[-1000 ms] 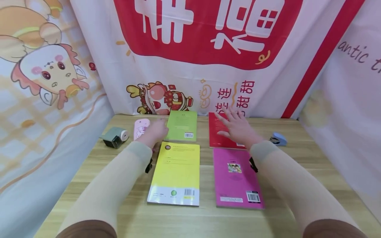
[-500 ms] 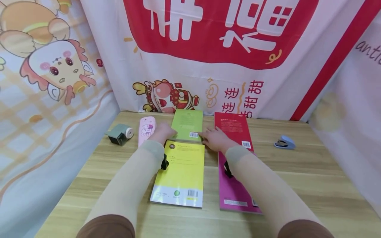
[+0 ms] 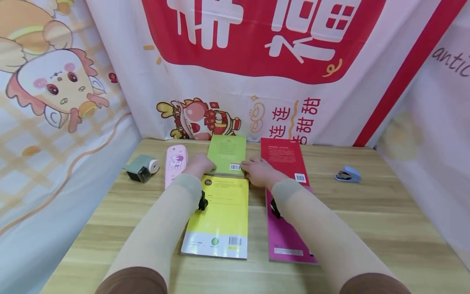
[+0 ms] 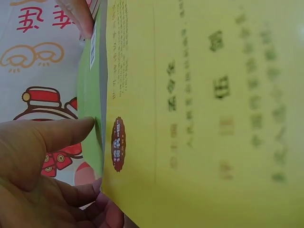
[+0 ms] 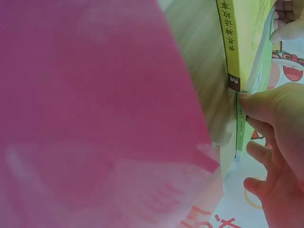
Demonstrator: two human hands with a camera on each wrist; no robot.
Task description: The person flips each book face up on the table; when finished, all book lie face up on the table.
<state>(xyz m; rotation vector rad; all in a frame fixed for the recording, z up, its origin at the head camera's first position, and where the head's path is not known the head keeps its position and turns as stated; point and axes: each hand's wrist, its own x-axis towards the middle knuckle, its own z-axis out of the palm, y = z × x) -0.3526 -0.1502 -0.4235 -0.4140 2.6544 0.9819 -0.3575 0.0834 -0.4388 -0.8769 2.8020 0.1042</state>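
A green book (image 3: 227, 152) lies at the back, its lower edge against the top of a yellow book (image 3: 220, 218). My left hand (image 3: 200, 165) holds the green book near its lower left corner; in the left wrist view its thumb rests on the green cover (image 4: 89, 102), the fingers bent at the edge. At the opposite corner my right hand (image 3: 260, 171) pinches the spine side, thumb and forefinger at the green spine (image 5: 241, 128) in the right wrist view. To the right, a red book (image 3: 280, 153) lies above a magenta book (image 3: 288, 241), which my right forearm partly covers.
A pink case with a rabbit picture (image 3: 176, 161) lies left of my left hand. Farther left sits a grey-green object with a white roll (image 3: 141, 168). A small light-blue stapler (image 3: 349, 174) is at the right. A printed cloth (image 3: 220, 85) hangs behind the wooden table (image 3: 367, 228).
My right hand has moved left from over the red book to the green book's right edge. My left hand has come down slightly to its lower left corner. The books keep their layout.
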